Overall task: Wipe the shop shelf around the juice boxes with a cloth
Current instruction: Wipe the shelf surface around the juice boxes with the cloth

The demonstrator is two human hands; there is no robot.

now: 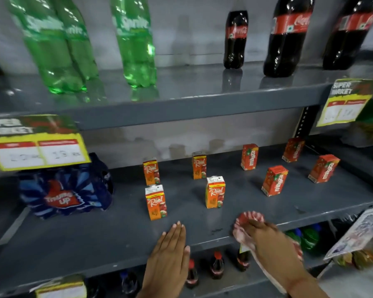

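Several small juice boxes stand apart on the grey middle shelf (116,222): orange-and-white ones like the front left box (155,202) and the box beside it (215,192), and red ones to the right, such as (275,180). My right hand (271,239) presses a red-and-white cloth (249,219) flat on the shelf's front edge, right of the front boxes. My left hand (170,250) lies flat, palm down, fingers together, on the shelf front, just below the front left box and holding nothing.
A blue shrink-wrapped pack of bottles (65,190) stands at the shelf's left. Green bottles (136,44) and dark cola bottles (286,37) fill the shelf above. Yellow price tags (37,147) hang from that shelf's edge. Small cola bottles (216,265) stand on the shelf below.
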